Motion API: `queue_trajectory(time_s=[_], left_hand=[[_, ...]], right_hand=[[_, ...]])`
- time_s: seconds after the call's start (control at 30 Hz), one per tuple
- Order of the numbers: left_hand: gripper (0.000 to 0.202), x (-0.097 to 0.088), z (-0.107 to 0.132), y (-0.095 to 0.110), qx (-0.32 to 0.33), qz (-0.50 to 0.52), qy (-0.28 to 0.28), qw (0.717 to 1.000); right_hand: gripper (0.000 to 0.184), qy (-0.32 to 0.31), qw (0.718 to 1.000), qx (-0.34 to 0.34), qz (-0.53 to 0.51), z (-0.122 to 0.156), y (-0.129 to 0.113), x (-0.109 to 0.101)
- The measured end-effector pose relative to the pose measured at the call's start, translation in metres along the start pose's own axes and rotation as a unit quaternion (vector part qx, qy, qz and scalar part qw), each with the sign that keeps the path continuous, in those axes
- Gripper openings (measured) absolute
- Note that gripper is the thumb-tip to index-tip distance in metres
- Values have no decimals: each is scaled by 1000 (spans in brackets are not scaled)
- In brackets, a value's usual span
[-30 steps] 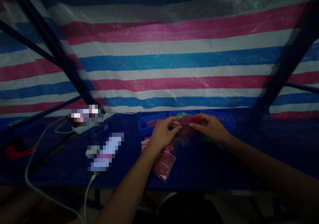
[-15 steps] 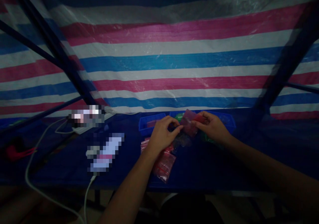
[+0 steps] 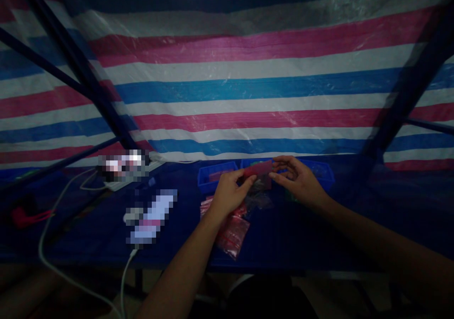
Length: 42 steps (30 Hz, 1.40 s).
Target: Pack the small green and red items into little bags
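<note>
A small pink plastic bag [image 3: 260, 169] is stretched sideways in front of me, pinched at its left end by my left hand [image 3: 232, 189], thumb in front. At the bag's right edge is my right hand [image 3: 300, 179], its thumb and fingers apart, with the tips at or just touching that edge. Whether anything is inside the bag is too dark to tell. Under my left wrist lies a pile of pink zip bags [image 3: 232, 236] on the blue table [image 3: 283, 243]. Some clear plastic bags [image 3: 260, 200] lie just below the held bag.
Behind my hands stand a blue tray [image 3: 209, 186] with pink bags in it and a wider blue tray [image 3: 328, 174], partly hidden. To the left are a blurred phone [image 3: 154, 217] on a white cable [image 3: 124, 271] and a power strip [image 3: 122, 182]. A striped sheet [image 3: 248, 92] hangs behind.
The pink bag has turned from an upright, tilted position to lying sideways between my hands. My right fingers have spread, and my left hand has closed on the bag's left end.
</note>
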State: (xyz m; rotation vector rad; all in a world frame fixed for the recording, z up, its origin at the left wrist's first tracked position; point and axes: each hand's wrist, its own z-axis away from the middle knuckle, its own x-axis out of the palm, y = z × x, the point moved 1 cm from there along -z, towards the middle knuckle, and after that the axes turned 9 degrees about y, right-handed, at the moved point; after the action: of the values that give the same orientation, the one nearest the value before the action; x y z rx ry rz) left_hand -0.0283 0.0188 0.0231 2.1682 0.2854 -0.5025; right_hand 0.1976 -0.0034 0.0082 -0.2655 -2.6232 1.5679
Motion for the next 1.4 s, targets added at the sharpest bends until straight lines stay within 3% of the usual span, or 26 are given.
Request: queue_trajectory(time_s=[0.13,0.33,0.43,0.57,0.7,0.8,1.0,1.27,1.4], left_hand=[[32,3,0,1,-19,70,-27,997],[36,5,-1,0,-43,156,-32,986],[35,3,-1,0,-45,142,-20,989],[30,2,0,0,-35,83,4,996],[41,3,-3,1,-24,112,51,992],[57,5,-3,2,-30,145,56,987],[56,9,2,0,-100,158,-59,981],[51,7,-5,-6,-98,216,12,971],[55,8,-3,-6,-99,215,-7,972]], right_hand=[[37,-95,995,43,-11,0,4,2],[34,-136,988,75,-8,1,7,4],[31,-112,989,88,-34,-1,10,5],[31,-29,990,103,-92,-5,12,3],[45,17,991,102,-91,-8,10,-1],[56,-10,991,115,-72,-7,8,-1],[59,-113,983,132,-65,0,9,7],[53,-105,981,151,-70,1,6,8],[45,-62,981,154,-102,-2,8,7]])
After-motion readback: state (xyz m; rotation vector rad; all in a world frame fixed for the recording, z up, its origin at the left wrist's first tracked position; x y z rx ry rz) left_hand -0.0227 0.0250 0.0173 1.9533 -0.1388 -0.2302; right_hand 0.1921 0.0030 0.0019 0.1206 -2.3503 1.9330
